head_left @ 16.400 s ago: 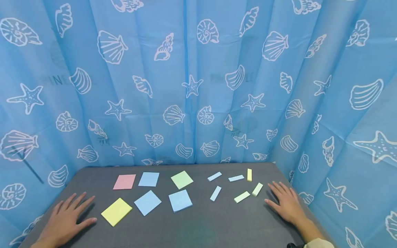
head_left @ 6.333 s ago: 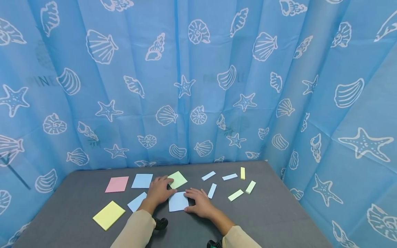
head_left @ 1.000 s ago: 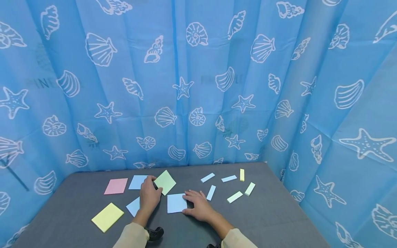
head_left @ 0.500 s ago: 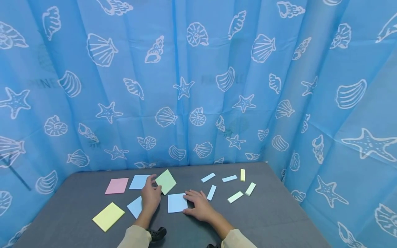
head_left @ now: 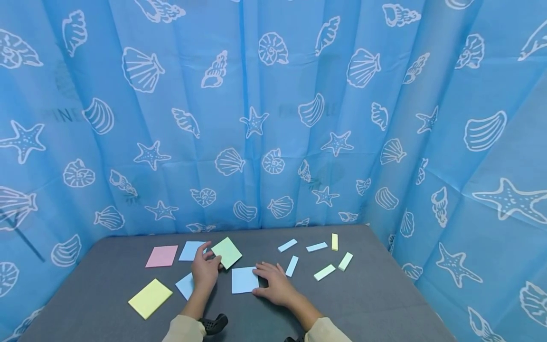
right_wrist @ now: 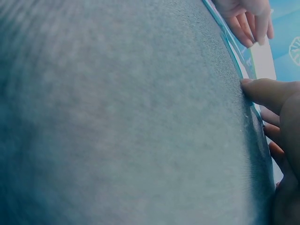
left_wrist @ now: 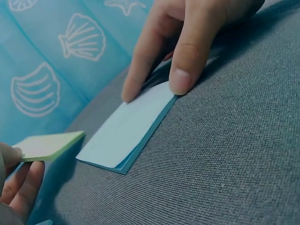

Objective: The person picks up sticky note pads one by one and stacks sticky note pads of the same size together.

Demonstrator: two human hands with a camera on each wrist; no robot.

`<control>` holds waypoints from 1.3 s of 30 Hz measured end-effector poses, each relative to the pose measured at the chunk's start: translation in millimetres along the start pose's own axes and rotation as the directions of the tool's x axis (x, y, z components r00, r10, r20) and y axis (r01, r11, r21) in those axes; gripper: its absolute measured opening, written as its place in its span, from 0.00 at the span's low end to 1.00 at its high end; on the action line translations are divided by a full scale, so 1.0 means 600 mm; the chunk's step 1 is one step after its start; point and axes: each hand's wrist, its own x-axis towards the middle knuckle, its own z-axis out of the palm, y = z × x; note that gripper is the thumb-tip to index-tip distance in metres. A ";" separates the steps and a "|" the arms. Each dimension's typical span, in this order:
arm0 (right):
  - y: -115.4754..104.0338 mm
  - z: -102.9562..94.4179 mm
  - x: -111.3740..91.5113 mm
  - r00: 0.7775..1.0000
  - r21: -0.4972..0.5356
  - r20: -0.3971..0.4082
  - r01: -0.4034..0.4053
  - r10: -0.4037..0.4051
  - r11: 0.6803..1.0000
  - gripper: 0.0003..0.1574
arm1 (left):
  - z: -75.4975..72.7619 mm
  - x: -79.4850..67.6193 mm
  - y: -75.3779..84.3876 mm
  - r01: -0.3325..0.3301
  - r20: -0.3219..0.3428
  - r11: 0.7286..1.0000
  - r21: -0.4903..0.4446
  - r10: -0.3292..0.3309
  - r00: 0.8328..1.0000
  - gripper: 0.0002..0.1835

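Note:
In the head view my left hand (head_left: 206, 270) pinches a green sticky note pad (head_left: 227, 253) at its left corner. The left wrist view shows the thumb on top of this green pad (left_wrist: 49, 145), with fingers beneath and the pad raised off the cloth. My right hand (head_left: 275, 286) holds a blue sticky note pad (head_left: 244, 280) flat on the table, thumb and finger at its right-hand edges. A top sheet lifts slightly at this blue pad's (left_wrist: 129, 124) near corner. Another blue pad (head_left: 185, 286) is partly hidden behind my left wrist.
Left on the grey table (head_left: 107, 285) lie a pink pad (head_left: 161, 256), a yellow pad (head_left: 150, 299) and a further blue pad (head_left: 191, 250). Several narrow sticky note strips, including a yellow strip (head_left: 334, 242), lie at the right. A blue shell-print curtain (head_left: 273, 118) hangs behind.
Both hands have come inward from the table's sides. The green pad has shifted left and is now lifted in the left hand. The right hand has stayed at the blue pad lately.

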 end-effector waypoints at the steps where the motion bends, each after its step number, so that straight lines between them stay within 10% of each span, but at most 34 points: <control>1: 0.001 0.000 0.000 1.000 -0.004 -0.005 0.001 -0.001 1.000 0.36 | -0.001 0.000 0.002 0.007 0.009 1.000 -0.019 -0.007 1.000 0.29; 18: -0.001 -0.003 -0.005 1.000 0.016 -0.011 -0.001 0.001 1.000 0.35 | -0.010 -0.010 0.001 0.142 0.142 0.981 -0.129 -0.124 0.982 0.28; 27: -0.002 -0.002 -0.006 1.000 0.029 -0.024 0.004 -0.004 1.000 0.35 | -0.016 -0.021 0.000 0.239 0.232 0.953 -0.187 -0.194 0.953 0.27; 39: -0.001 0.004 0.001 0.999 0.026 -0.031 -0.022 0.023 0.999 0.36 | -0.032 -0.031 -0.008 0.212 0.401 0.973 -0.093 -0.158 0.902 0.25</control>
